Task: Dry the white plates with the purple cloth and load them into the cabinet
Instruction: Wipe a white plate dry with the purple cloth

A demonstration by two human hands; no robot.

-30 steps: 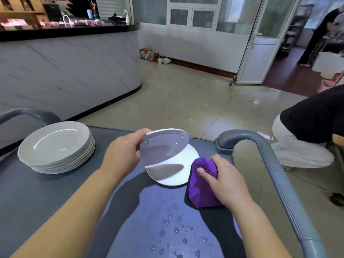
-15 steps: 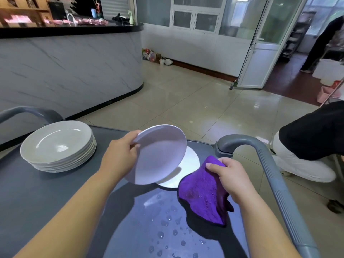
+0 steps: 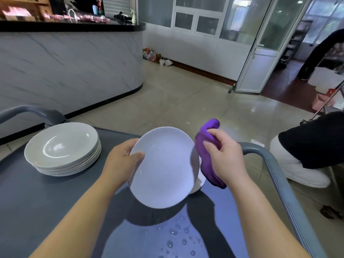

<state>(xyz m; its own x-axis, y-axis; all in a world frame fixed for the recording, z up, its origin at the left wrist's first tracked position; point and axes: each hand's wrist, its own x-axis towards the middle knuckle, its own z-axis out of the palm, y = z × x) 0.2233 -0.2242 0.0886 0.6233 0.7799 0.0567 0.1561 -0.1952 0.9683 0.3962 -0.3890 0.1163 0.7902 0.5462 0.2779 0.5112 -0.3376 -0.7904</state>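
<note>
Purple cloth, squeezed in the right hand, is now up beside the plate the left hand pinches, ready to wipe.

A left hand holds a white plate by its left rim, tilted up above a grey cart. The right hand grips a purple cloth just beside the plate's right edge. A stack of white plates sits on the cart's left, water drops dot its near surface, and a person crouches at far right.
</note>
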